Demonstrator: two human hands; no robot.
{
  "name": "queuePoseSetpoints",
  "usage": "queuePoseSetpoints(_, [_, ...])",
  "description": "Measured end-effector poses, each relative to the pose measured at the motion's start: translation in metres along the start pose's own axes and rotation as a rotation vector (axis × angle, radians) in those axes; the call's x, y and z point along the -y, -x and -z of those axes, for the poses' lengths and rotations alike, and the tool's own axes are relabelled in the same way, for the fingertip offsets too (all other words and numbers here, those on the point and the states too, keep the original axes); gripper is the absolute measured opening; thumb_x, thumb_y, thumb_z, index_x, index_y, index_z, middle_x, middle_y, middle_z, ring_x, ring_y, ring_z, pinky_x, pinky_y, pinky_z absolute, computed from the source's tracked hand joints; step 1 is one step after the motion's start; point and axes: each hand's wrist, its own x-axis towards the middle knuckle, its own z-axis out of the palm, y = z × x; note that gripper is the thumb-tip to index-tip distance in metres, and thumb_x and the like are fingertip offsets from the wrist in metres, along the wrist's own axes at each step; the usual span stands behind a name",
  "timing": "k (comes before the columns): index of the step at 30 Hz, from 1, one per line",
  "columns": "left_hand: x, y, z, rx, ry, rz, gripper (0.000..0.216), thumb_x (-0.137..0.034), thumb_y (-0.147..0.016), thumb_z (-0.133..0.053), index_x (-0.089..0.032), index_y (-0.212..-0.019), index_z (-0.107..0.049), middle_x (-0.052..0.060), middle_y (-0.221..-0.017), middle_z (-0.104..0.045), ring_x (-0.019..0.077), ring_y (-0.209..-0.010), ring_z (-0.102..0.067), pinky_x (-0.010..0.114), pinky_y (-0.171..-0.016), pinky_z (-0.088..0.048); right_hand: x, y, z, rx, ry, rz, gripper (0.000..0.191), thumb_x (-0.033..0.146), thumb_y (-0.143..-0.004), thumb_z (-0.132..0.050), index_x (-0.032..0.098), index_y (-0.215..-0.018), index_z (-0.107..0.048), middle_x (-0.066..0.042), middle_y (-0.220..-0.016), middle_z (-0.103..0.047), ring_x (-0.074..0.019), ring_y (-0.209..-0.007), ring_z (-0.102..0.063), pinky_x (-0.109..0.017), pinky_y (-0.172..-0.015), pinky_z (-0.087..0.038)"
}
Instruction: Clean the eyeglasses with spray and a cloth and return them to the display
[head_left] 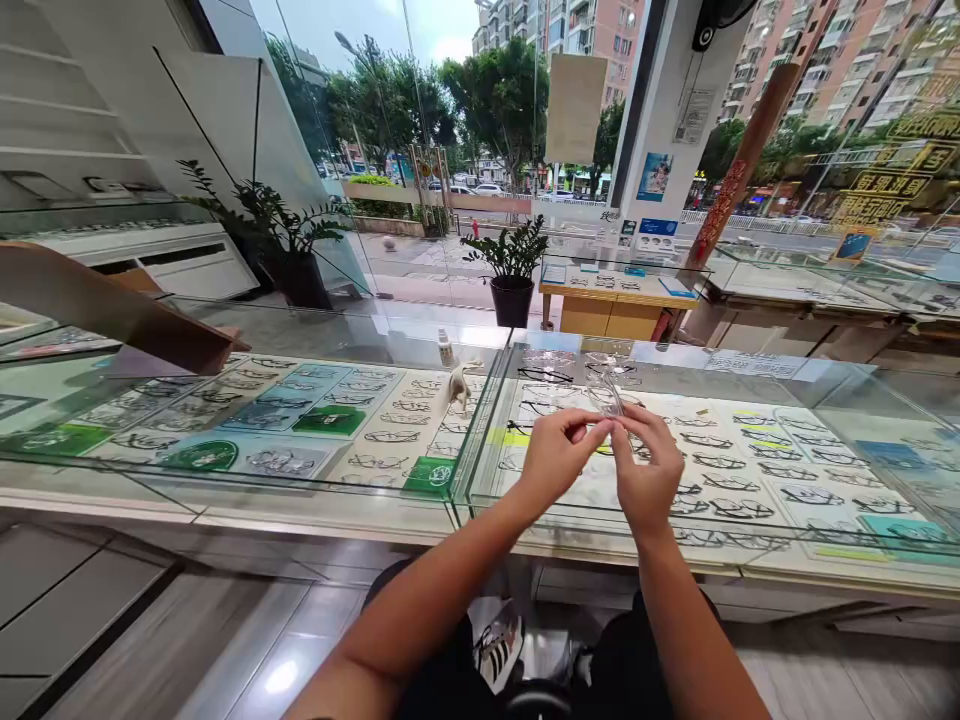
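Above the glass display counter (491, 400), my left hand (556, 455) and my right hand (649, 468) meet fingertip to fingertip. Between them they pinch a pair of eyeglasses (604, 396) with a thin, clear-looking frame. The part right under the fingers is hidden. Just beyond the hands, several more eyeglasses (545, 375) lie on the glass top, some with dark frames. Left of the hands stand a small spray bottle (445, 349) and a crumpled light cloth (459, 386).
Rows of eyeglasses (725, 462) lie under the glass on both sides. A brown board-like stand (112, 300) rises at the left. Behind the counter are a potted plant (513, 295), a wooden display table (600, 312) and large windows onto a street.
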Motion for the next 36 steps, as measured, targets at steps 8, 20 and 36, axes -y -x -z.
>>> queuePoseSetpoints(8, [0.003, 0.015, -0.032, 0.163, -0.059, 0.097, 0.044, -0.058, -0.094, -0.07, -0.016, -0.096, -0.081, -0.006, -0.06, -0.04, 0.0123, -0.06, -0.037, 0.029, -0.061, -0.029, -0.002, 0.04, 0.05, 0.008, 0.178, 0.044, 0.018, 0.025, -0.102, -0.07, 0.022, -0.118, -0.078, -0.013, -0.125, -0.078, -0.0295, -0.119, -0.074, -0.049, -0.101, -0.061])
queuePoseSetpoints(20, [-0.035, -0.054, -0.036, 0.914, -1.151, -0.236, 0.027, -0.03, -0.099, -0.06, -0.021, -0.11, -0.082, 0.011, -0.114, -0.083, 0.028, -0.103, -0.074, 0.034, -0.08, -0.05, -0.141, 0.004, 0.113, 0.079, -0.172, -0.683, 0.057, 0.058, -0.082, -0.08, 0.024, -0.052, -0.046, 0.006, -0.053, -0.037, -0.0118, -0.053, -0.035, -0.029, -0.051, -0.037])
queuePoseSetpoints(36, [0.004, -0.088, -0.085, 0.963, -1.305, -0.169, 0.021, -0.021, -0.091, -0.072, -0.019, -0.108, -0.085, 0.018, -0.118, -0.082, 0.0332, -0.109, -0.076, 0.04, -0.09, -0.057, -0.131, 0.002, 0.116, 0.022, -0.338, -0.698, 0.059, 0.056, -0.085, -0.08, 0.024, -0.053, -0.042, 0.005, -0.056, -0.038, -0.012, -0.055, -0.038, -0.028, -0.049, -0.042])
